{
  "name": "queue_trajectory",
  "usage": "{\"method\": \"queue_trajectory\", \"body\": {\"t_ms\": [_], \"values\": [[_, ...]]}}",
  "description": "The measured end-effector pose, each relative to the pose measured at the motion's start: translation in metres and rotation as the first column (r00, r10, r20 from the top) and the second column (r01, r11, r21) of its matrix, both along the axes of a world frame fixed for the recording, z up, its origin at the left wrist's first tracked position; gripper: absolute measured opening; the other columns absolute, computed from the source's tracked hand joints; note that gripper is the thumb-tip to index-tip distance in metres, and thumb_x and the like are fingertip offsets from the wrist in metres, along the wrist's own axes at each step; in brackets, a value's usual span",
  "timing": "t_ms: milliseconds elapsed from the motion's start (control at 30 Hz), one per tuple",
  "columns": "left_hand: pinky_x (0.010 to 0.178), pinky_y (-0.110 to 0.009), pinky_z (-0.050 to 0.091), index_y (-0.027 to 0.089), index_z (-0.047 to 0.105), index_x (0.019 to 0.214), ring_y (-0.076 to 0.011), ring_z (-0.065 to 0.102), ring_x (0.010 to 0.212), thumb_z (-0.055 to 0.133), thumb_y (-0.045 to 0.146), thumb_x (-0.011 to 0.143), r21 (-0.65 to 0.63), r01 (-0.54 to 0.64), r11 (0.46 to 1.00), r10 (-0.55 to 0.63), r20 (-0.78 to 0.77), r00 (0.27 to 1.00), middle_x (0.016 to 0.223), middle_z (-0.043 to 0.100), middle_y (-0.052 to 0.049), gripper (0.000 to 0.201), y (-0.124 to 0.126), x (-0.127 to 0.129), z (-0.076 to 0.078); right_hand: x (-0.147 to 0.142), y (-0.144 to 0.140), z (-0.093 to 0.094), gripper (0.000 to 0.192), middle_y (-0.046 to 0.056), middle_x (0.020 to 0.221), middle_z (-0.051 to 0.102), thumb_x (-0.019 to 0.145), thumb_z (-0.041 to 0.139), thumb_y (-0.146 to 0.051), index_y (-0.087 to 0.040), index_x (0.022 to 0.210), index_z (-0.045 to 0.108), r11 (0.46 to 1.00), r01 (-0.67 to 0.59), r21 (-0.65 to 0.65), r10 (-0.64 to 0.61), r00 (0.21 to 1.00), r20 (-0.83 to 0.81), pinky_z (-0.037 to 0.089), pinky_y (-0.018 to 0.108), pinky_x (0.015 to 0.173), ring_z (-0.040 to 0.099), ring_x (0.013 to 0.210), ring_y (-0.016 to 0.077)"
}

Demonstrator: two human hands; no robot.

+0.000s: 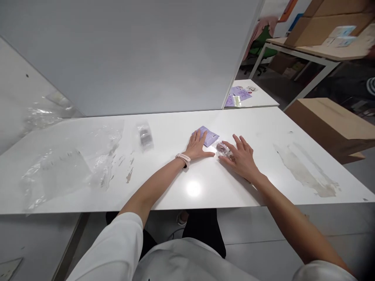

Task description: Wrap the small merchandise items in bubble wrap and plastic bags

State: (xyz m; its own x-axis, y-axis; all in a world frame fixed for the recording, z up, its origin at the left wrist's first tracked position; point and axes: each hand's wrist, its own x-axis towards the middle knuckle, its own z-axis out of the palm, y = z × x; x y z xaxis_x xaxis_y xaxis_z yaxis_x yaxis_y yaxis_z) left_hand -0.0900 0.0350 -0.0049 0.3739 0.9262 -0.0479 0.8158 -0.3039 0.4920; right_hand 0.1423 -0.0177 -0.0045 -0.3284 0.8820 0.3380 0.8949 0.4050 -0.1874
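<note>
My left hand rests with spread fingers on the near left part of a purple packet that lies on the white table. Just right of it, my right hand reaches over a small clear plastic packet with dark reddish-brown round pieces inside. Its thumb and index finger are apart, at the packet's edge; part of the packet is hidden under the hand. The two packets lie close together, the purple one farther back. To the left, a clear sachet with dark grey contents lies by itself.
Large clear plastic bags cover the table's left side. A tall grey panel stands along the back edge. More purple packets lie on a surface behind it. Cardboard boxes stand at the right, beyond the white table.
</note>
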Motion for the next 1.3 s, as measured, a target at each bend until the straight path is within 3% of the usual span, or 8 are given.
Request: {"method": "queue_trajectory", "body": {"t_ms": [267,467,633,767,900,1067,1167,1300], "values": [[0.125,-0.049,0.015,0.021,0.038,0.154,-0.0315,0.021,0.152,0.049,0.059,0.093,0.196,-0.004,0.981,0.015,-0.055,0.998,0.164,0.029,-0.012,0.073,0.006,0.008,-0.006,0.024,-0.044,-0.010,0.069,0.008,0.165,0.022,0.093,0.049,-0.062,-0.038,0.155,0.029,0.996,0.059,-0.066,-0.058,0.998,0.011,0.039,0.059,0.107,0.031,0.146,0.0404],[0.123,-0.045,0.024,0.017,0.047,0.147,-0.0286,0.036,0.145,0.051,0.046,0.095,0.279,0.000,0.960,0.007,-0.022,1.000,0.155,0.045,-0.012,0.060,0.006,0.027,-0.007,0.003,-0.013,-0.016,0.075,0.008,0.167,0.015,0.092,0.054,-0.057,-0.039,0.158,0.022,0.998,0.063,-0.025,-0.064,0.997,-0.052,0.042,0.060,0.104,0.034,0.143,0.0413],[0.118,-0.043,0.033,0.019,0.050,0.141,-0.0264,0.047,0.137,0.057,0.034,0.089,0.202,0.093,0.975,-0.120,0.130,0.984,0.146,0.055,-0.009,0.054,0.005,0.046,0.002,-0.003,0.020,-0.015,0.071,0.008,0.164,0.024,0.090,0.057,-0.058,-0.039,0.154,0.033,0.999,0.034,0.007,-0.033,0.994,-0.101,0.046,0.058,0.101,0.038,0.140,0.0386],[0.117,-0.043,0.035,0.019,0.049,0.141,-0.0269,0.046,0.138,0.060,0.037,0.087,0.099,0.166,0.981,-0.184,0.229,0.956,0.148,0.053,-0.010,0.058,0.015,0.059,0.006,0.013,0.035,-0.018,0.050,0.008,0.153,0.043,0.092,0.055,-0.048,-0.035,0.140,0.056,0.997,0.073,0.006,-0.072,0.989,-0.127,0.049,0.053,0.096,0.053,0.123,0.0343],[0.124,-0.042,0.021,0.015,0.040,0.149,-0.0260,0.025,0.152,0.058,0.045,0.089,0.044,0.182,0.982,-0.187,0.226,0.956,0.161,0.034,-0.014,0.070,0.028,0.078,0.001,0.035,0.057,-0.026,0.043,0.009,0.146,0.050,0.092,0.051,-0.038,-0.031,0.132,0.063,0.985,0.170,0.011,-0.166,0.972,-0.166,0.049,0.051,0.096,0.057,0.116,0.0323],[0.127,-0.042,0.010,0.013,0.032,0.154,-0.0259,0.011,0.156,0.055,0.043,0.090,-0.001,0.104,0.995,-0.102,0.190,0.976,0.167,0.015,-0.015,0.074,0.041,0.113,-0.002,0.059,0.107,-0.035,0.045,0.011,0.143,0.051,0.090,0.050,-0.041,-0.029,0.131,0.064,0.907,0.422,-0.015,-0.412,0.876,-0.251,0.044,0.054,0.100,0.051,0.119,0.0351],[0.127,-0.041,0.012,0.013,0.034,0.152,-0.0247,0.016,0.155,0.052,0.046,0.093,-0.037,-0.006,0.999,0.017,0.310,0.951,0.166,0.021,-0.015,0.070,0.047,0.124,0.001,0.070,0.147,-0.037,0.047,0.014,0.139,0.051,0.088,0.048,-0.038,-0.027,0.131,0.064,0.824,0.565,-0.042,-0.543,0.768,-0.340,0.040,0.057,0.103,0.049,0.120,0.0357],[0.119,-0.040,0.035,0.022,0.044,0.146,-0.0242,0.041,0.145,0.049,0.044,0.097,-0.097,-0.117,0.988,0.152,0.567,0.810,0.157,0.042,-0.008,0.054,0.051,0.122,0.002,0.074,0.200,-0.038,0.052,0.017,0.136,0.050,0.086,0.047,-0.034,-0.021,0.133,0.063,0.721,0.687,-0.092,-0.650,0.625,-0.433,0.037,0.059,0.104,0.046,0.121,0.0369]]}}
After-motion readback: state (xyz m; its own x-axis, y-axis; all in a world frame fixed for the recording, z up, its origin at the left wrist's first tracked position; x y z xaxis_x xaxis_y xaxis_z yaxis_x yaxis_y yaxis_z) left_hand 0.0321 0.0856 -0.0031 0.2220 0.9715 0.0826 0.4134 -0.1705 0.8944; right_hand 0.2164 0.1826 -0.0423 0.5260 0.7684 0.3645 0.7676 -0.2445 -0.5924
